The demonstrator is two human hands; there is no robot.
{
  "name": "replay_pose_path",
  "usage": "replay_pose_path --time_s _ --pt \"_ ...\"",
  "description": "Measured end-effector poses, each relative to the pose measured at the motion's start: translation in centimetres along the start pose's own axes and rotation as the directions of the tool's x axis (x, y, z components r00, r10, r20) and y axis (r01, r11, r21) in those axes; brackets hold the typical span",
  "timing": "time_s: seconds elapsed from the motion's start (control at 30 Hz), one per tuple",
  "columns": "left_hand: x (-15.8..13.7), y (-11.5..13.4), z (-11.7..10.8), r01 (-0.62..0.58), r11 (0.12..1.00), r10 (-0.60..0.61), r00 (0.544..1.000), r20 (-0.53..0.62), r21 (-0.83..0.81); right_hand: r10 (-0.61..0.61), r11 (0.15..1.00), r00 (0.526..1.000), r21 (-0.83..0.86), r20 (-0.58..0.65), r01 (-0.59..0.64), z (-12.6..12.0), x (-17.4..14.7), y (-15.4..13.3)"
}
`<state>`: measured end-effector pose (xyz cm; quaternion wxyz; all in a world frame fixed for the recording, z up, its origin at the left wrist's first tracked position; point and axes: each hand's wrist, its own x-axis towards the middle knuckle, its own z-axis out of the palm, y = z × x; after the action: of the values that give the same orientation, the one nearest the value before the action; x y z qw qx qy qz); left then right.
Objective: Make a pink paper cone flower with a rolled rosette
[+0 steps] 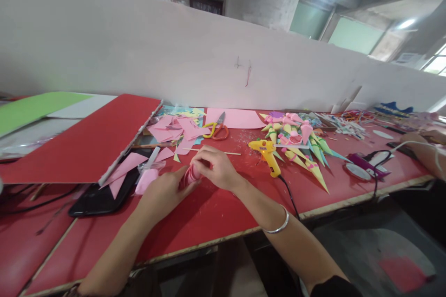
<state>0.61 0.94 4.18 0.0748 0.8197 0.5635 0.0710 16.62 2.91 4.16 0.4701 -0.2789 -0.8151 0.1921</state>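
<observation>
Over the red table, my left hand (173, 189) is closed around a rolled piece of pink paper (192, 174). My right hand (216, 167) meets it from the other side, its fingers pinched at the paper's upper edge. Partly hidden by my fingers, the paper shows curved, layered edges. Just beyond my hands lies a thin wooden stick (228, 152). To the right rests a yellow hot glue gun (266, 154) with a black cord. Scissors (216, 129) with yellow and orange handles lie behind my hands, beside pink paper pieces (166, 130).
Green, yellow and pink paper cones (308, 167) are heaped at the right. A large red board (90, 144) covers the left, near a black tray (101, 199). A purple device (365, 167) and another person's arm (423, 151) are at the far right. A white partition (195, 65) stands behind.
</observation>
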Motion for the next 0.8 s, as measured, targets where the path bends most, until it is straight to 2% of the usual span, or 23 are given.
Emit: replay_pose_path --time_s 0.2,0.43,0.8 --pt "-0.10 0.08 0.01 0.000 1.000 0.000 1.000 -0.001 0.021 -0.032 0.999 0.999 -0.016 -0.002 0.032 0.05 -0.02 0.03" --pt "-0.01 -0.12 0.14 0.039 0.999 -0.039 0.999 -0.011 0.034 0.018 0.999 0.998 -0.039 0.052 -0.016 0.13 -0.06 0.05" --pt "-0.05 -0.01 0.07 0.016 0.998 -0.016 1.000 -0.001 0.062 -0.003 0.997 0.999 -0.082 0.048 0.007 -0.01 0.11 0.15"
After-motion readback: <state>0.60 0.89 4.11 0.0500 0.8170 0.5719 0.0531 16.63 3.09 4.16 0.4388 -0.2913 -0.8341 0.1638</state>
